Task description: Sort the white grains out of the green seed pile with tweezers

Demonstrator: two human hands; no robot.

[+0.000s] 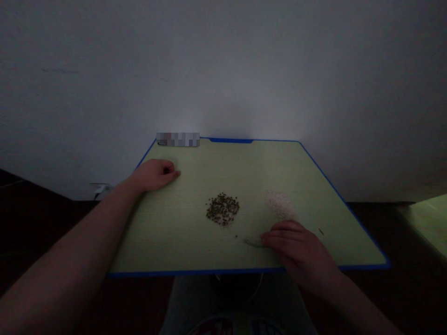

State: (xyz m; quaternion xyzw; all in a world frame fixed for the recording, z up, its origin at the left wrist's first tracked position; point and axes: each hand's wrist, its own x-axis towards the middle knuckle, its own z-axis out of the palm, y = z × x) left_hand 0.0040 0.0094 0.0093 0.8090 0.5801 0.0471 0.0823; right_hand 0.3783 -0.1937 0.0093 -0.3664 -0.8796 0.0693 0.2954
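Note:
My right hand (296, 249) is closed, fingertips pinched on a slim grey tweezer-like tool (254, 244) near the table's front edge. Its thin end points left, low over the tabletop. Just beyond that end lies one small dark grain (236, 236). A pile of dark greenish beans mixed with pale grains (222, 209) sits mid-table. Right of it, a loose heap of whitish, rice-like grains (279, 204) is spread just behind my right hand. My left hand (155, 174) rests at the table's left side, fingers curled in and thumb pointing right; nothing shows in it.
The pale yellow-green folding table (195, 251) has a blue rim and stands against a grey wall (223, 70). A flat rectangular object (178, 139), blurred out, lies at the back left corner. A thin dark sliver (321, 231) lies at the right. Lighting is dim.

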